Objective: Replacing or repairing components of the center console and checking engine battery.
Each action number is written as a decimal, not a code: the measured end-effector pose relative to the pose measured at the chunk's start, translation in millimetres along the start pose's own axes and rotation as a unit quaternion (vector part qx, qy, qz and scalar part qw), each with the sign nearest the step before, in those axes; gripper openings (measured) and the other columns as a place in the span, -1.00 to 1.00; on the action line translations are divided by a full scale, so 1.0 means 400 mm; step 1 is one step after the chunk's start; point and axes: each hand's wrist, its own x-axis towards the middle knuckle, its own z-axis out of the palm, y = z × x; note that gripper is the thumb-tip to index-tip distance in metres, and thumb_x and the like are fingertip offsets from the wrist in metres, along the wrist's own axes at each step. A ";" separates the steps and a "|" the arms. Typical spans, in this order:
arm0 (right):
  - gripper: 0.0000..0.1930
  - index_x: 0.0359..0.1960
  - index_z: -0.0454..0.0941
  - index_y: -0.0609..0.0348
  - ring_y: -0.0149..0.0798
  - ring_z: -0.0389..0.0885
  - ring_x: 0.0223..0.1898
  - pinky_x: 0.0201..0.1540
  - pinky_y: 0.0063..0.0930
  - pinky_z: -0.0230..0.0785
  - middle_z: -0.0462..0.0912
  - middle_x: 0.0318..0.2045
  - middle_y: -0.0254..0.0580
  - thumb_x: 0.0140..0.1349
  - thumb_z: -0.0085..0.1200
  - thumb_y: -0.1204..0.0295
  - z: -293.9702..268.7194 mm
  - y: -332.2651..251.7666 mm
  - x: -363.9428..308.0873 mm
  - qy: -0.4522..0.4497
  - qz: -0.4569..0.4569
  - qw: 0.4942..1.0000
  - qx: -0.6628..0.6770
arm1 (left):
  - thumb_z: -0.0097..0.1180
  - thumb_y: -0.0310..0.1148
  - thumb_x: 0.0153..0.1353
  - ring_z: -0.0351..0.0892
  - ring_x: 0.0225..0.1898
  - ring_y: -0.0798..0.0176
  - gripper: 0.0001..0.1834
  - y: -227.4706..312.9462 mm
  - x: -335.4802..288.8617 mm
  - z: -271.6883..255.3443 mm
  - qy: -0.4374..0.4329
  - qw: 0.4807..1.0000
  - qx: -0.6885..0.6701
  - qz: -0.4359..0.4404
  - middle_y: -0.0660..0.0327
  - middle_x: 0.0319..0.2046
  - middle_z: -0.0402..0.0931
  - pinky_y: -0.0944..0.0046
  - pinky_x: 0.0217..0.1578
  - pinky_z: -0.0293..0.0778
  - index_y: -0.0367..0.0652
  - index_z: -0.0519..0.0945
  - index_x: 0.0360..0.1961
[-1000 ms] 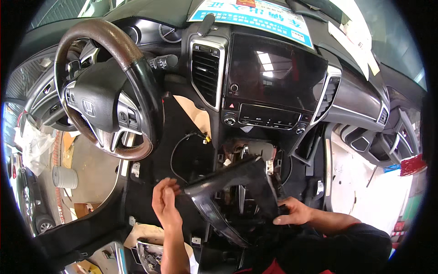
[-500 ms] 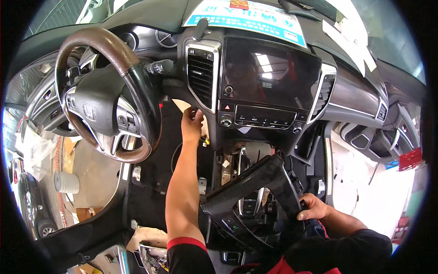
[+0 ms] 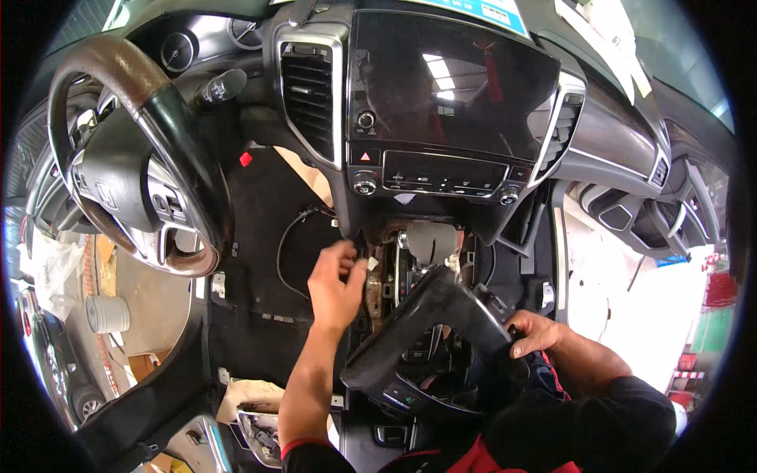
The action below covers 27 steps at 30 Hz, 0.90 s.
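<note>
My right hand point(image 3: 535, 334) grips the right edge of a black centre console trim panel point(image 3: 377, 356), thumb on top. The panel is tilted over the console and has a large opening in its middle. My left hand point(image 3: 337, 285) is at the lower left corner of the dashboard's centre stack point(image 3: 359, 206), with fingers curled and thumb bent toward them. Whatever is between those fingers is hidden. Just right of that hand lies the exposed console channel point(image 3: 386, 276), with metal parts and a grey flap point(image 3: 432, 243) at its front.
A steering wheel point(image 3: 206, 181) stands at the left. A large dark screen point(image 3: 449, 87) sits above the climate controls point(image 3: 445, 175). On the black floor lining, a cable point(image 3: 281, 256) curves left of my left hand. Both doorways stand open, with a white bucket point(image 3: 106, 314) beyond the left one.
My left hand has come down and back from beside the left air vent to the lower corner of the centre stack. The trim panel has shifted slightly in my right hand. My view has moved closer.
</note>
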 end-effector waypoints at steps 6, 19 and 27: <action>-0.40 -0.24 0.65 0.38 0.04 0.62 -0.30 -0.13 0.01 0.47 0.61 -0.46 0.01 0.08 0.42 -0.04 0.019 -0.224 -0.017 0.107 -0.220 0.969 0.043 | 0.34 -0.34 0.09 0.66 -0.24 0.00 -0.72 -0.298 -0.118 0.042 -0.053 0.966 0.213 0.135 0.13 -0.21 0.58 0.06 -0.24 0.58 -0.17 0.63 -0.16; -0.60 -0.02 0.60 0.11 -0.23 0.70 -0.26 -0.10 -0.27 0.58 0.72 -0.29 -0.22 0.47 0.02 0.03 -0.151 -0.859 0.169 0.361 -0.434 0.811 0.154 | 0.33 -0.56 -0.03 0.65 -0.26 -0.10 -0.67 -0.022 -0.061 0.037 -0.038 0.943 0.258 0.205 0.06 -0.19 0.58 0.04 -0.29 0.59 -0.17 0.61 -0.17; -0.57 0.10 0.50 0.11 -0.07 0.59 -0.02 0.07 0.14 0.49 0.61 -0.04 -0.08 0.39 0.12 0.08 -0.318 -0.975 0.182 0.421 -0.371 0.828 0.005 | 0.30 -0.55 0.09 0.67 -0.22 -0.04 -0.78 -0.032 -0.055 0.051 0.026 0.954 0.222 0.198 0.08 -0.21 0.63 0.09 -0.22 0.61 -0.19 0.60 -0.21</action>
